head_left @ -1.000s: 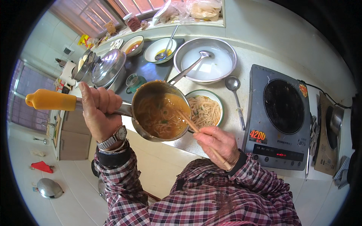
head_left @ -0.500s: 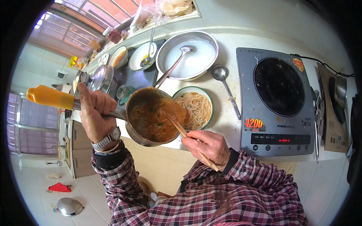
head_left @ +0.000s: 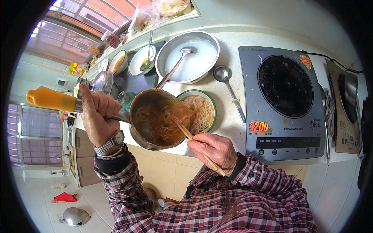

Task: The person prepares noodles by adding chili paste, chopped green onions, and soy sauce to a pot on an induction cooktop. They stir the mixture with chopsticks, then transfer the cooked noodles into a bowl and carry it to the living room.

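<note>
My left hand [head_left: 99, 116] is closed round the handle of a metal saucepan [head_left: 140, 136]; the handle ends in a yellow grip [head_left: 51, 99]. Orange-red soup [head_left: 157, 116] with noodle strands and green bits lies in the pan, which tips to the right over a green-rimmed bowl [head_left: 215, 114]. Soup reaches the pan's lip there. Pale noodles [head_left: 203, 116] fill the bowl, stained orange beside the pan. Pinched in my right hand [head_left: 216, 152], a pair of wooden chopsticks [head_left: 183, 129] has its tips in the soup near that lip.
Behind the pan stands a large steel basin [head_left: 216, 64] of cloudy liquid with a long-handled utensil [head_left: 176, 66] in it. A ladle [head_left: 223, 73] lies on the counter. An induction cooker [head_left: 248, 97] fills the right side. Two bowls [head_left: 132, 64] [head_left: 117, 62] sit at the back left.
The view has shifted slightly, and the pan now overlaps more of the noodle bowl. Noodles beside it look more orange. The cooker's red display digits no longer show. Both hands keep their grips.
</note>
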Tool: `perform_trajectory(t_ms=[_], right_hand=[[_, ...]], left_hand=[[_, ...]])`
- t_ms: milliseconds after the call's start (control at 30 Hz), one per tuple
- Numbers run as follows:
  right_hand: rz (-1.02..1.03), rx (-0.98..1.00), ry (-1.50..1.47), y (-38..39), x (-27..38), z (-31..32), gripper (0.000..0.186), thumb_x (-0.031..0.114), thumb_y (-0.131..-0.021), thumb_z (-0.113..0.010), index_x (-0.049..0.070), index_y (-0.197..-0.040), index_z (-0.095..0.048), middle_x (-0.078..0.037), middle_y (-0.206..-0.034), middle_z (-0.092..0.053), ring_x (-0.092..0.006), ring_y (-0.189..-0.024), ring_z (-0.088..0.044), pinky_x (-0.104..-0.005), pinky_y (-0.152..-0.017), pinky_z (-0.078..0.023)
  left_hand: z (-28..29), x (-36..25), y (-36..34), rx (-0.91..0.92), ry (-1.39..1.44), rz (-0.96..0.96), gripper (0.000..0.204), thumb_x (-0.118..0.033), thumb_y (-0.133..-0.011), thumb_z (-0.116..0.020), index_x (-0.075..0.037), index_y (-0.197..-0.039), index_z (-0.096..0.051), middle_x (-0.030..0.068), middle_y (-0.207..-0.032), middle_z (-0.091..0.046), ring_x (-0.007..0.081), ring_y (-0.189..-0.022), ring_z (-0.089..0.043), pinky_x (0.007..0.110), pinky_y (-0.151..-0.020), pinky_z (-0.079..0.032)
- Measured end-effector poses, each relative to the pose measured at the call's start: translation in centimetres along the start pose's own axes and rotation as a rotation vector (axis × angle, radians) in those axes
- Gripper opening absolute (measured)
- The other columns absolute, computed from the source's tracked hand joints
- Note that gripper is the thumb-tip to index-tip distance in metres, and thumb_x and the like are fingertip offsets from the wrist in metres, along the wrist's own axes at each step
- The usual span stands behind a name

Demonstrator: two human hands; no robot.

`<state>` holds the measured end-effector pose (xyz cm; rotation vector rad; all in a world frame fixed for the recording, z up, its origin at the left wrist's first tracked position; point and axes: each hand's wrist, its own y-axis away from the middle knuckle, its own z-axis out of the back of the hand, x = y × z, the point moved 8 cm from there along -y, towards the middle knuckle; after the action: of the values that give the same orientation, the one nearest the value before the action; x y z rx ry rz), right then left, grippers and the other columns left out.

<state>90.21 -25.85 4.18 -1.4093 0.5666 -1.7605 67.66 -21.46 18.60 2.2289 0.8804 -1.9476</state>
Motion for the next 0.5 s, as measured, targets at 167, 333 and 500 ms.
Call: perform_trajectory(t_ms=[167, 333, 500], right_hand=[[-0.012, 0.010, -0.003, 0.1, -0.1, -0.2, 0.028, 0.002, -0.070, -0.071, 0.008, -0.096, -0.061, -0.005, -0.088, -0.058, -0.0204, -0.073, -0.063, -0.0290, -0.059, -0.053], [0.020, 0.036, 0.024, -0.5, 0.4, -0.1, 0.026, 0.004, -0.071, -0.072, 0.008, -0.094, -0.061, -0.005, -0.086, -0.059, -0.0199, -0.072, -0.063, -0.0280, -0.059, -0.053], [-0.090, 0.008, -0.194, -2.8, 0.1, 2.6, 0.013, 0.014, -0.081, -0.068, 0.007, -0.089, -0.061, -0.005, -0.082, -0.060, -0.0143, -0.066, -0.063, -0.0279, -0.056, -0.055]], left_hand=[[0.0, 0.0, 0.1, -0.017, -0.005, -0.007, 0.055, -0.041, -0.095, -0.051, -0.015, -0.055, -0.023, -0.0036, -0.052, -0.021, 0.0092, -0.047, -0.019, 0.028, -0.045, -0.018], [1.1, 0.0, 0.2, 0.024, 0.030, -0.024, 0.054, -0.040, -0.096, -0.050, -0.015, -0.055, -0.023, -0.0038, -0.050, -0.020, 0.0088, -0.046, -0.018, 0.028, -0.045, -0.019], [4.8, 0.5, 0.3, -0.014, 0.181, -0.029, 0.054, -0.043, -0.096, -0.046, -0.017, -0.055, -0.024, -0.0047, -0.048, -0.019, 0.0084, -0.043, -0.017, 0.026, -0.044, -0.018]])
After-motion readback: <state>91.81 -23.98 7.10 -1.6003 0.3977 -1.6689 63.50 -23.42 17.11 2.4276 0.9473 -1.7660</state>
